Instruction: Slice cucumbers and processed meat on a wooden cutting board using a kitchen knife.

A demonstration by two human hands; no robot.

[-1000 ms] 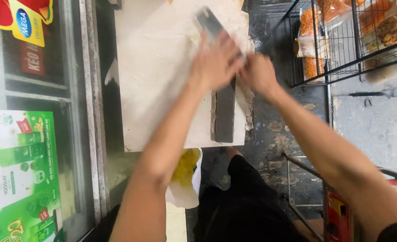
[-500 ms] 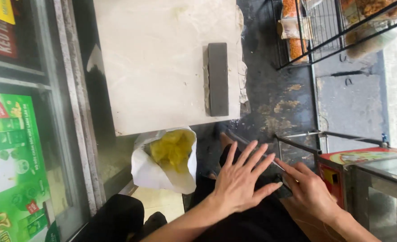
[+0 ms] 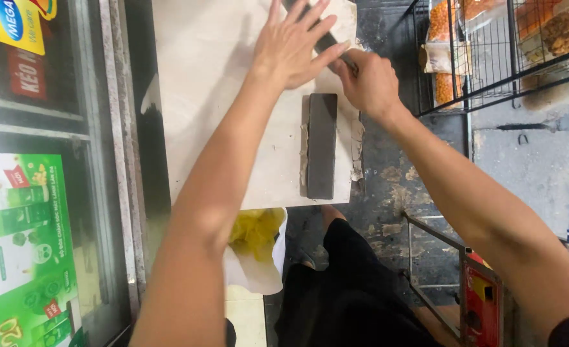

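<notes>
With the right hand [image 3: 371, 80] gripping the knife [image 3: 323, 38] handle and the left hand [image 3: 294, 42] spread flat on the blade, draw it evenly toward 6 o'clock along the stone [image 3: 322, 144].

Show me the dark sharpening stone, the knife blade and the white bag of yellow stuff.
sharpening stone [image 3: 322, 144], head view, middle of its top face.
knife blade [image 3: 326, 42], head view, flat between the hands.
white bag [image 3: 259, 273], head view, lower white side.

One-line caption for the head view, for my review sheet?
Left hand presses flat on a knife blade while right hand grips its handle, above a dark whetstone on a pale slab.
</notes>
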